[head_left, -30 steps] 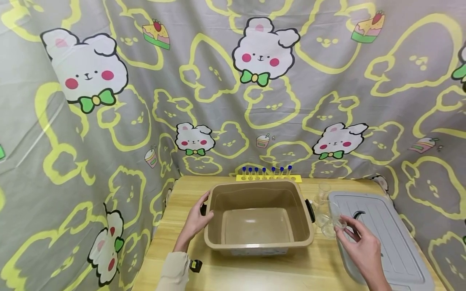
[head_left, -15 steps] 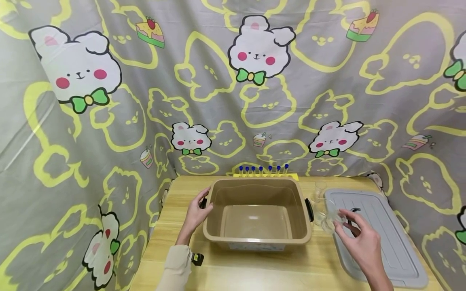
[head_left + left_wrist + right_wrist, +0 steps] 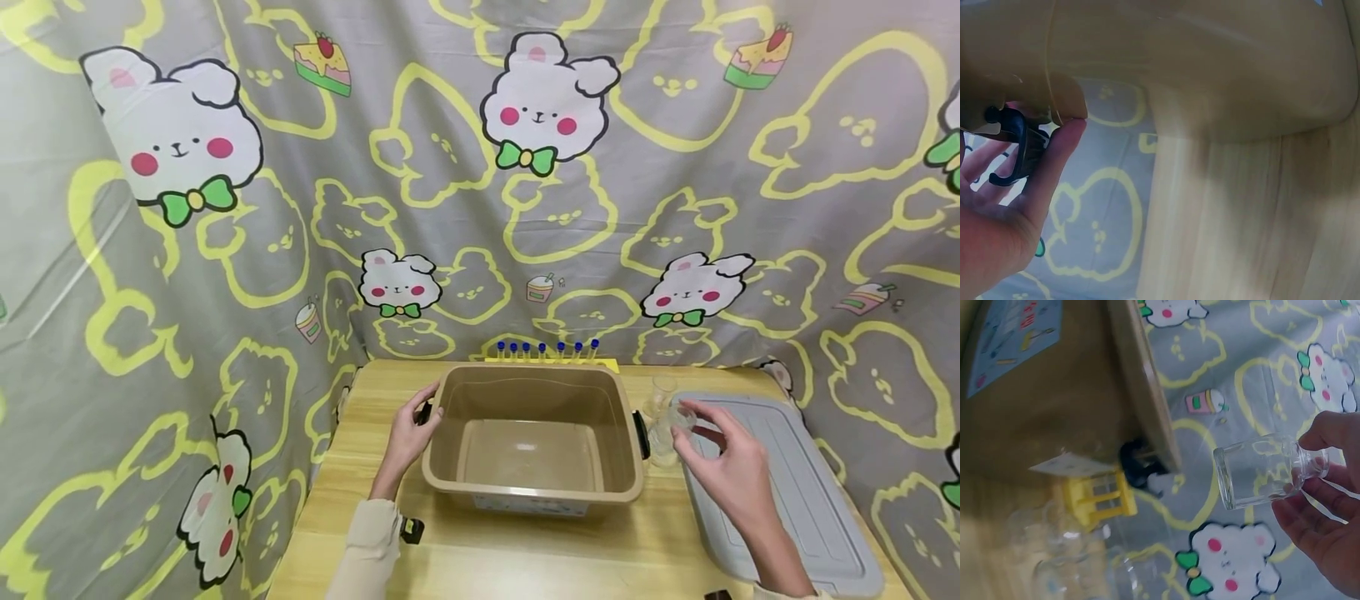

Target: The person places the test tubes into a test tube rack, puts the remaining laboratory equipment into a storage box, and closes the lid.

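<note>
A brown plastic storage bin with black side handles stands on the table, its inside bare. My left hand grips its left rim beside the black handle, the thumb against the wall. To the right of the bin, my right hand holds a small clear glass bottle by its narrow neck, fingers and thumb around it. The bottle is raised off the table and tilted. More clear glassware stands between the bin and the grey lid, partly hidden by the held bottle.
A grey lid lies flat at the right. Behind the bin is a yellow rack with several blue-capped tubes. A small black object sits near the left sleeve. A patterned curtain encloses the table.
My right hand has lifted the glass bottle and moved it away from me and slightly left. My left hand stays at the bin's left rim.
</note>
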Motion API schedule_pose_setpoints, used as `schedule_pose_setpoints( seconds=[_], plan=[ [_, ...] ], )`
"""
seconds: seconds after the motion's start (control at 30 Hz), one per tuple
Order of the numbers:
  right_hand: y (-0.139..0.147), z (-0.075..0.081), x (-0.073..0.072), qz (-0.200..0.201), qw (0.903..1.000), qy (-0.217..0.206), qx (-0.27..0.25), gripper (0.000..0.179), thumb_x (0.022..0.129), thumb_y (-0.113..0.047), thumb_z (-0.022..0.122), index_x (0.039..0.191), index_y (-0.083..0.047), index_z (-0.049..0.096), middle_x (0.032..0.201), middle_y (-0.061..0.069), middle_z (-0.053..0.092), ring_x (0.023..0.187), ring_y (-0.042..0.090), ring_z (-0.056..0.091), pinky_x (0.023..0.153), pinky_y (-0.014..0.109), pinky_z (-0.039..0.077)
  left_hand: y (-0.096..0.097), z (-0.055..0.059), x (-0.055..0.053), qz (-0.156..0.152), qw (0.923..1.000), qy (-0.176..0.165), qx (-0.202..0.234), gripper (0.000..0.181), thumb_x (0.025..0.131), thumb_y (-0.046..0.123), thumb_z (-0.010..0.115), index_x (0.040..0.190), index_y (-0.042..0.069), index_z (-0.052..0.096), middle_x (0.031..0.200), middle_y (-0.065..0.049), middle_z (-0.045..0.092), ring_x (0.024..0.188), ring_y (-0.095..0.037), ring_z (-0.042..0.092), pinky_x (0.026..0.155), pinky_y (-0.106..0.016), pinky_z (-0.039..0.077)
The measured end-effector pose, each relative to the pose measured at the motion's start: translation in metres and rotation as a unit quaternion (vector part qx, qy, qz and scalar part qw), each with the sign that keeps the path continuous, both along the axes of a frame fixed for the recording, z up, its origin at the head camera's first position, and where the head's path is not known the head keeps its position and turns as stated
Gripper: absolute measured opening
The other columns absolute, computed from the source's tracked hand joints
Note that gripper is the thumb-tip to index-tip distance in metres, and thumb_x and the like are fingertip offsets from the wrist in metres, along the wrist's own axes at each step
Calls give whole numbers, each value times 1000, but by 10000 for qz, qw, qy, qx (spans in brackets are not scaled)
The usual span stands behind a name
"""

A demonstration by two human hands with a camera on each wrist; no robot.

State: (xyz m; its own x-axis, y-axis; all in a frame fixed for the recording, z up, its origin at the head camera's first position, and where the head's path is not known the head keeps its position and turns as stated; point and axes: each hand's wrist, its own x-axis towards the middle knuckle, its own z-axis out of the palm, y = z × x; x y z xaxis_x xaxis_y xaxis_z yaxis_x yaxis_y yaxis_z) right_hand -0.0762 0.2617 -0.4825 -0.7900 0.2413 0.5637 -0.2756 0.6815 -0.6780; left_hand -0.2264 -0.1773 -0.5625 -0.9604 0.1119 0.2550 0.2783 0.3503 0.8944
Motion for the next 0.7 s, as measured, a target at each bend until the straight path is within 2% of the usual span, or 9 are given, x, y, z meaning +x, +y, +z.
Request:
schedule_pose_setpoints(
  seconds=[0.1,0.2,0.33,0.47,0.57,0.7],
  plan=[
    [-6,10,-11,321,9991,254,137,46,79,11,76,122,-3,72,109,9,72,97,-8,61,85,5,49,0,0,1,16,9999,-86,50,48,94,1,68,141,9,63,138,-18,62,79,-24,67,66,-21,52],
    [-13,18,-23,635,9968,360,336,47,78,13,76,123,-1,71,113,11,71,101,-6,61,84,6,50,-1,0,1,65,9998,-176,63,49,94,2,69,141,10,63,140,-18,62,71,-20,65,59,-20,50],
    [-26,27,-38,1035,9933,272,443,45,80,12,75,123,-2,71,117,10,70,105,8,64,84,11,53,-1,-1,1,203,9994,-265,40,48,92,4,71,139,12,66,139,-16,63,78,-23,70,58,-21,51],
    [-41,34,-55,1424,9878,241,582,43,78,11,77,119,-2,71,113,7,70,101,23,67,81,27,61,-1,-1,0,322,9992,-220,9,47,90,5,73,136,12,69,136,-15,65,81,-24,72,59,-21,53],
    [-55,39,-69,1780,9815,243,663,41,78,11,78,116,0,71,109,7,70,98,25,68,76,40,63,0,-2,1,367,9991,-211,25,46,89,4,74,135,12,69,135,-15,66,84,-26,72,61,-21,55],
    [-76,44,-87,2205,9732,86,651,38,79,9,78,115,-1,70,108,9,70,98,26,69,78,42,63,1,-1,1,414,9988,-200,144,46,89,4,74,134,11,70,136,-16,65,95,-33,73,65,-20,56]
  ],
)
